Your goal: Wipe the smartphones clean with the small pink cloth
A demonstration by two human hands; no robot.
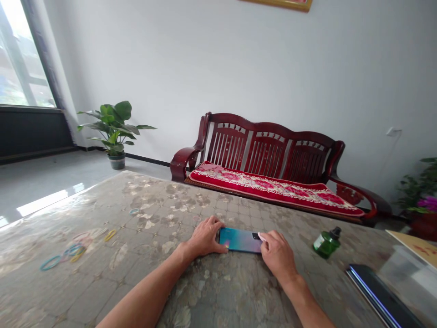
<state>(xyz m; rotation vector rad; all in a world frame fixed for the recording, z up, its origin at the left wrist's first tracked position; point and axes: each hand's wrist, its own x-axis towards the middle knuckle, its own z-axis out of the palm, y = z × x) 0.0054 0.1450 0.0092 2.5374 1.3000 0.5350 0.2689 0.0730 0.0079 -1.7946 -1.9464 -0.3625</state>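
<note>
A smartphone with a blue-to-purple back lies back side up on the patterned tablecloth, its long side running left to right. My left hand grips its left end, thumb on the near edge and fingers at the far edge. At the other end, my right hand is closed in a pinch on a small white piece, which rests by the dark camera block. Most of that white piece is hidden by my fingers, so its exact kind does not show.
On the right stand a green bottle with a black cap and a dark flat device. Coloured loops lie on the tablecloth at left. Behind the table are a wooden bench and a potted plant.
</note>
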